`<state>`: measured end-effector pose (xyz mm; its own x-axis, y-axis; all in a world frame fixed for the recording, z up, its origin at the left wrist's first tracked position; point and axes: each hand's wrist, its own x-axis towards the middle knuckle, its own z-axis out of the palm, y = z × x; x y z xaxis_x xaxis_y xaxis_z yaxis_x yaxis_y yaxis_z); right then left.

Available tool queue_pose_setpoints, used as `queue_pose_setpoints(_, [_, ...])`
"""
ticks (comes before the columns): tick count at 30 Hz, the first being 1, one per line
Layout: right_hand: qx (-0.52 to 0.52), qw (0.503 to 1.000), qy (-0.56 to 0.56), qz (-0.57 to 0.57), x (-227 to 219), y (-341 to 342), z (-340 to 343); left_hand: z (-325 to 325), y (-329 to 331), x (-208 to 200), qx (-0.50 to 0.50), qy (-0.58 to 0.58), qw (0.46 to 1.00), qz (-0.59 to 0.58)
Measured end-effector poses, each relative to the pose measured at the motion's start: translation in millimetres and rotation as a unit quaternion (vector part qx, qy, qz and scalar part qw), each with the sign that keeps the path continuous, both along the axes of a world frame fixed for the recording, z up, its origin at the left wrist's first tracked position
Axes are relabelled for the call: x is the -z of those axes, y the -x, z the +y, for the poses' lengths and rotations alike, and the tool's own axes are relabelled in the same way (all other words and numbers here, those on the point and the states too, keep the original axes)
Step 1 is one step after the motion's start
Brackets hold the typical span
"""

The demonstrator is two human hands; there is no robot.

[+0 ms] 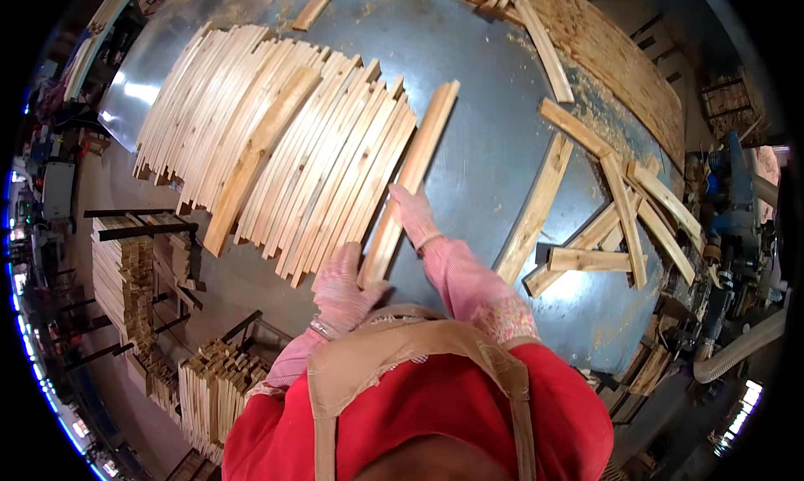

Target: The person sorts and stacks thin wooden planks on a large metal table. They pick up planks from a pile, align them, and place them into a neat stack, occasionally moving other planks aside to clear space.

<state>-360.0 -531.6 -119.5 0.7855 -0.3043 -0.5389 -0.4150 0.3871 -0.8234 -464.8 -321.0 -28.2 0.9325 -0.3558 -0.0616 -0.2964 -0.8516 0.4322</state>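
Over the metal table, a narrow wooden strip (429, 137) lies slanted, apart from the row of strips on its left. My right hand (412, 215), in a pale pink glove, grips this strip by its right side, around the middle. Beside its near end is my left hand (342, 292), gloved too, its fingers stretched along the near ends of the row and its thumb spread toward the strip's end. That row is made of many light wooden strips (327, 158) side by side. Across the row rests a wider, darker board (266, 154).
On the right of the metal table (477, 87), loose boards (624, 221) lie crossed in a heap, with a long board (536, 204) beside them. Sawdust surrounds a chipboard sheet (620, 54) at the far right. Stacked wood (126, 280) stands on racks at the lower left.
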Motion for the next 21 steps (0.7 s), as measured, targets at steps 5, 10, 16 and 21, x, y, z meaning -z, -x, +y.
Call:
queue_pose_setpoints(5, [0.042,0.988,-0.117,-0.095,-17.4,-8.2,-27.4,-49.0,-53.1,-38.4,-0.034,0.035,0.96,0.276])
queue_pose_setpoints(10, [-0.059,0.979,0.144,-0.129,-63.0,-42.4,-78.1,-66.6,-136.5,-15.9,-0.093,0.195,0.956,0.199])
queue_pose_setpoints(16, [0.002,0.81,0.57,0.136,-38.2,22.1,-181.7,-93.0,-394.7,-11.5,-0.149,0.089,0.984,0.037])
queue_pose_setpoints(21, [0.029,0.738,0.614,0.278,7.7,102.0,-217.2,-115.8,-602.8,4.6,-0.211,-0.112,0.967,-0.083])
